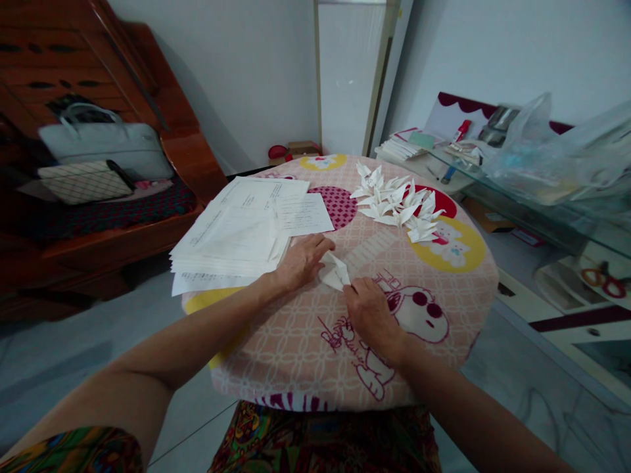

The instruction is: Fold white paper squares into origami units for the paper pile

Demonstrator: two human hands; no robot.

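A small folded white paper (pixel 334 271) lies between my two hands over the round, cloth-covered table (pixel 296 341). My left hand (pixel 304 262) has its fingers closed on the paper's left edge. At the paper's lower right corner, the fingers of my right hand (pixel 369 305) are closed on it. Left of my hands, printed white sheets (pixel 227 230) are piled near the table's edge, with a smaller sheet (pixel 308 215) at the pile's right side. Several folded white paper shapes with pointed tips (pixel 389 197) sit in a group at the back right.
To the left stands a wooden bench (pixel 182 112) with a grey bag (pixel 113 148) and a checked pouch (pixel 81 182). At the right, a glass-topped cabinet (pixel 542 217) holds plastic bags (pixel 527 151) and papers (pixel 407 144). Orange-handled scissors (pixel 604 282) lie on a lower shelf.
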